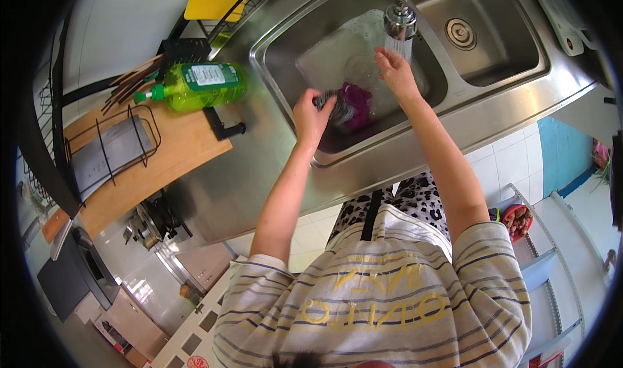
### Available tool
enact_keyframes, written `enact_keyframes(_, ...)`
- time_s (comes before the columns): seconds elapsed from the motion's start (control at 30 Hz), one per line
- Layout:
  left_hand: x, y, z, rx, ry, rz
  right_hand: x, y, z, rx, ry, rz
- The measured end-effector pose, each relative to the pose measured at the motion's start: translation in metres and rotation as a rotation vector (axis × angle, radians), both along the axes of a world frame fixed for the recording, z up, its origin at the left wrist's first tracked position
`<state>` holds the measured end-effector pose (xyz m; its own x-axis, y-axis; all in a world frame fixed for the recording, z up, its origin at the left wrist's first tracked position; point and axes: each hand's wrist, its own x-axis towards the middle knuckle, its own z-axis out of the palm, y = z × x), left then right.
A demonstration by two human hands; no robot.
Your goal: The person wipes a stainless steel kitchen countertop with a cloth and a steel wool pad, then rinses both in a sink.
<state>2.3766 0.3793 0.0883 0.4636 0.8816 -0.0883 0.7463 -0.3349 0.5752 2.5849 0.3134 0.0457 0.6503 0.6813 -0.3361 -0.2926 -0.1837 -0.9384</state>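
Water runs from a chrome pull-down faucet head (400, 22) into the larger basin of a steel double sink (284, 83), where cloudy water stands. My left hand (314, 112) grips a dark grey, mesh-like scrubber or cloth (340, 106) over the basin's near left part. Right beside that, a wet purple cloth (357, 102) lies in the water; whether the two are joined I cannot tell. My right hand (395, 71) is raised by the falling stream, fingers loosely bent, holding nothing. The drain (361, 68) shows faintly under the water.
Left of the sink, a green dish soap bottle (207, 86) lies above a wooden board (194, 141) with a black wire rack (129, 146) holding a metal cleaver blade. Chopsticks (134, 83) stick out behind. A yellow board (214, 3) stands at the back. The smaller basin (479, 42) adjoins at right.
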Motion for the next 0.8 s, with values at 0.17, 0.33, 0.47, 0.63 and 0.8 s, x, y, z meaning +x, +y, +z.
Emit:
enact_keyframes(0.17,0.104,0.010,-0.010,-0.871,-0.826,0.375,0.012,-0.006,0.063,0.099,-0.666,-0.140)
enact_keyframes(0.33,0.160,0.014,-0.018,-1.004,-0.946,0.315,0.058,-0.001,0.092,0.241,-0.676,0.005)
enact_keyframes(0.47,0.127,0.090,-0.071,-0.988,-1.193,0.700,0.059,0.016,0.094,0.246,-0.707,-0.037)
enact_keyframes(0.63,0.130,0.166,-0.082,-0.584,-0.914,0.936,0.066,0.023,0.097,0.242,-0.793,-0.104)
enact_keyframes(0.8,0.234,0.133,-0.115,-0.988,-1.298,0.312,0.075,0.028,0.096,0.201,-0.844,-0.065)
